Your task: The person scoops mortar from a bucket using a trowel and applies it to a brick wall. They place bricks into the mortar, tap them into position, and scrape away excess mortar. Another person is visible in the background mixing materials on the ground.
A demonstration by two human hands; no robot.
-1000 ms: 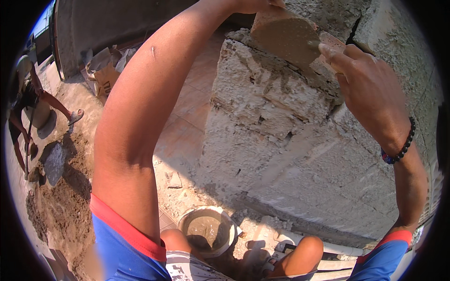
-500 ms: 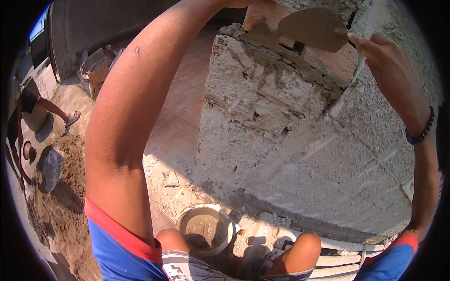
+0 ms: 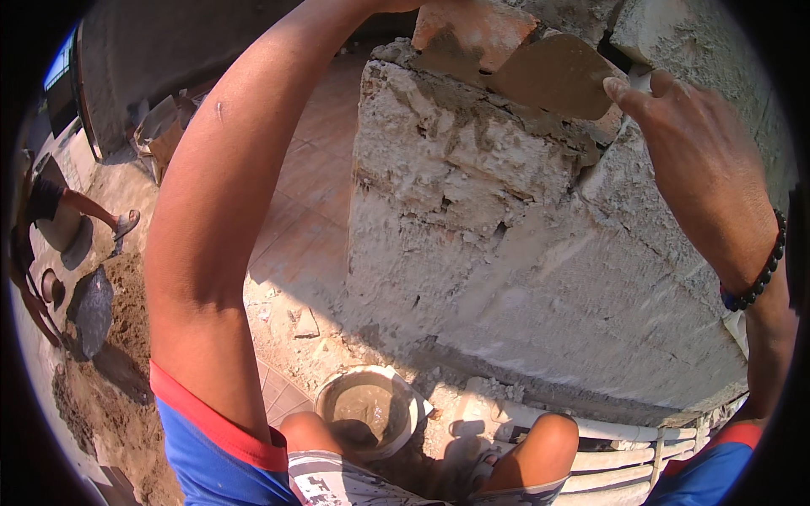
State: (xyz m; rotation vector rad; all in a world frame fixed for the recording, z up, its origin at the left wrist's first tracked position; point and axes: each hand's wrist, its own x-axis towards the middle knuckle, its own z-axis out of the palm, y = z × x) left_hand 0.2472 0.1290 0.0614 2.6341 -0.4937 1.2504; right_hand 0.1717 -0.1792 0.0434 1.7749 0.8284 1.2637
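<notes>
Grips a brown-smeared trowel (image 3: 553, 78) in the right hand (image 3: 696, 156), upper right, well apart from the left hand (image 3: 396, 4), too cut off by the top edge to tell its hold. Holds the blade before orange brick (image 3: 472, 29) atop a rough wall (image 3: 506, 295). Straddles a bucket (image 3: 415, 415) of wet mortar (image 3: 367, 405), bottom centre, near a sand heap (image 3: 126, 354) and co-worker (image 3: 48, 198), far left.

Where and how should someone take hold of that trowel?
Probably by the handle, coming from the right: the trowel blade, broad and mortar-smeared, extends left across the brickwork, leaving its right end for gripping. The right hand holds it there, hiding the handle itself.
</notes>
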